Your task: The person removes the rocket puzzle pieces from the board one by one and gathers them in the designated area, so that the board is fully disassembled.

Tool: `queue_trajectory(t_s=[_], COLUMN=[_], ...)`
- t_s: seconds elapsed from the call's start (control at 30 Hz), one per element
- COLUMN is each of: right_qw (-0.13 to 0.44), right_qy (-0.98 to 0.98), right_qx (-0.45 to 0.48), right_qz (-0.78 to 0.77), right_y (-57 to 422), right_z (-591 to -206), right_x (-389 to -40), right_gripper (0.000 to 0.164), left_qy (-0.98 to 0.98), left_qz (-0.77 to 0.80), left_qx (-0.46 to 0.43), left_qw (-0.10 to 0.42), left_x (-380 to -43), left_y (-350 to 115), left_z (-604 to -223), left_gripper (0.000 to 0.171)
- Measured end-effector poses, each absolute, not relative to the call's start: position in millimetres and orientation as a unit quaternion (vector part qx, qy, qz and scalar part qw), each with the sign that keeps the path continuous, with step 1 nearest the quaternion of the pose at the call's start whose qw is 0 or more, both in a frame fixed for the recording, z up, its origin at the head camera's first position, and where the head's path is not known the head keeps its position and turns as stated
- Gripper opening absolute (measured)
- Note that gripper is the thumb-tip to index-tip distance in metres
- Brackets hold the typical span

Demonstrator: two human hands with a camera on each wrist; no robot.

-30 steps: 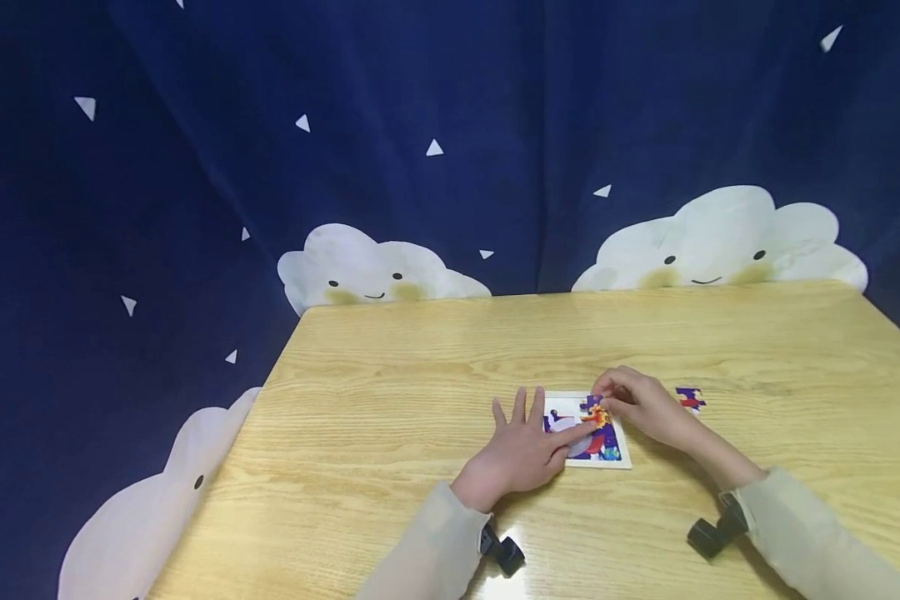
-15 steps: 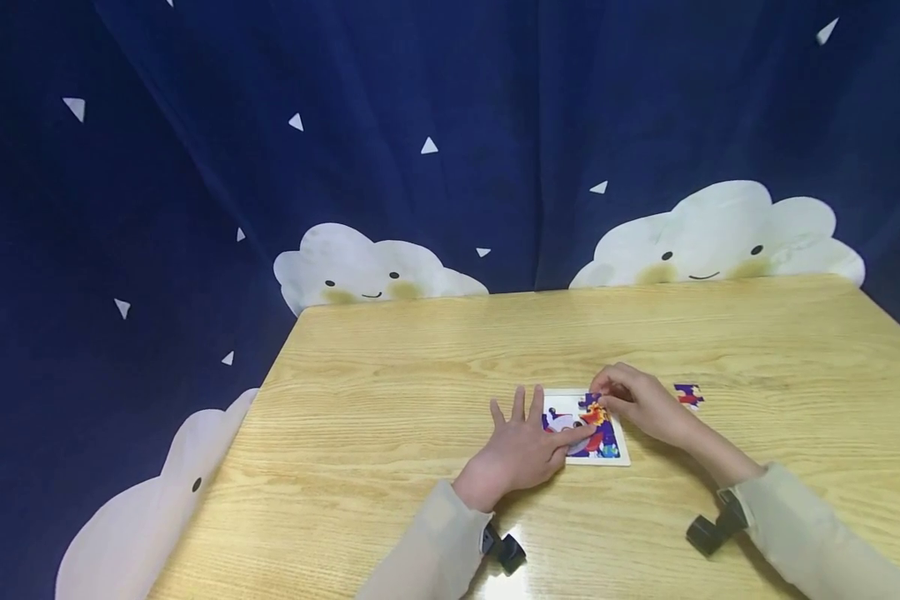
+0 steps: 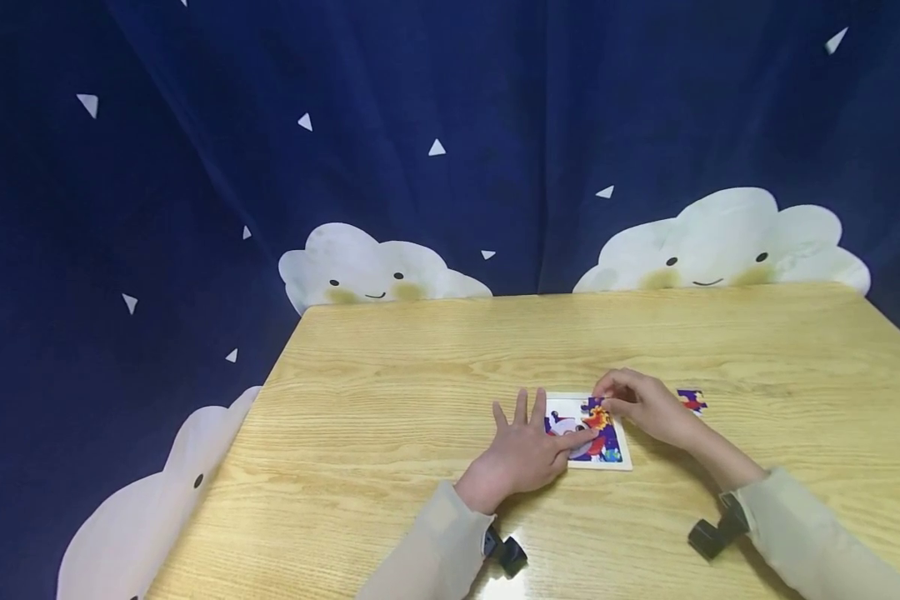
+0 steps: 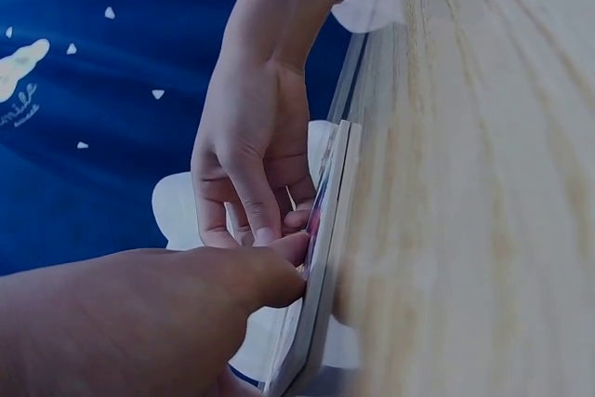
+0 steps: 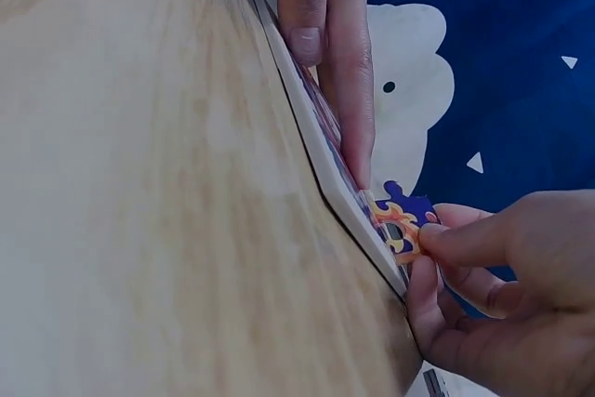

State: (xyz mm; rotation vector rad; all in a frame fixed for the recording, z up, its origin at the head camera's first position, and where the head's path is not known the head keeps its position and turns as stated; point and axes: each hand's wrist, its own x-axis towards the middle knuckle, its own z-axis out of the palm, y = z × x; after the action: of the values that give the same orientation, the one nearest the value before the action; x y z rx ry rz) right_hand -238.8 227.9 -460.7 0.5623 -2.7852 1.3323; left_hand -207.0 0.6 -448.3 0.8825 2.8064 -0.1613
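A small jigsaw puzzle in a white tray (image 3: 607, 467) lies on the table, partly filled with purple, red and white pieces. With spread, straight fingers, my left hand (image 3: 520, 456) rests at the tray's left side, its index fingertip touching the picture. My right hand (image 3: 648, 407) is at the upper right corner. Between its thumb and index finger it pinches a purple puzzle piece (image 5: 409, 216) with orange flames. In the right wrist view that piece stands tilted up from the tray. The left wrist view shows the puzzle edge-on, the piece mostly hidden behind fingers.
One loose puzzle piece (image 3: 692, 402), purple with red and yellow, lies on the wooden table (image 3: 390, 375) to the right of the right hand. A dark blue curtain (image 3: 375, 100) with white clouds and triangles hangs behind the table and along its left side.
Both hands keep nearly the same place, with the right still pinching the piece at the corner. Only the head view shifts slightly.
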Motion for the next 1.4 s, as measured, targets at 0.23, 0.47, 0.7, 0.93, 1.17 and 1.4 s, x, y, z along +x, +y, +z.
queue_trajectory(t_s=[0.23, 0.47, 0.7, 0.93, 1.17, 1.4], right_qw=[-0.017, -0.020, -0.035, -0.052, -0.042, -0.034], right_qy=[-0.885, -0.879, -0.874, -0.860, -0.868, -0.881], right_qx=[0.155, 0.160, 0.162, 0.158, 0.141, 0.113], right_qz=[0.439, 0.450, 0.456, 0.482, 0.475, 0.458], right_y=[229.3, 228.8, 231.0, 233.5, 239.8, 247.3], right_z=[-459.5, -459.5, -458.6, -454.8, -453.6, -449.6], right_x=[-236.9, -238.4, -238.8, -239.4, -237.6, -234.3], right_gripper=[0.015, 0.014, 0.014, 0.015, 0.015, 0.015], left_qy=[0.949, 0.949, 0.948, 0.948, 0.949, 0.949], left_qz=[-0.044, -0.040, -0.037, -0.035, -0.039, -0.028], left_qx=[0.296, 0.297, 0.298, 0.298, 0.297, 0.299], left_qw=[0.102, 0.100, 0.104, 0.102, 0.099, 0.101], left_x=[-206.3, -207.1, -207.2, -207.6, -207.3, -207.2], left_y=[0.4, -0.1, -0.7, -0.1, 0.7, 0.2], left_z=[-449.4, -449.2, -450.2, -450.6, -451.5, -452.7], left_gripper=[0.048, 0.047, 0.046, 0.047, 0.046, 0.046])
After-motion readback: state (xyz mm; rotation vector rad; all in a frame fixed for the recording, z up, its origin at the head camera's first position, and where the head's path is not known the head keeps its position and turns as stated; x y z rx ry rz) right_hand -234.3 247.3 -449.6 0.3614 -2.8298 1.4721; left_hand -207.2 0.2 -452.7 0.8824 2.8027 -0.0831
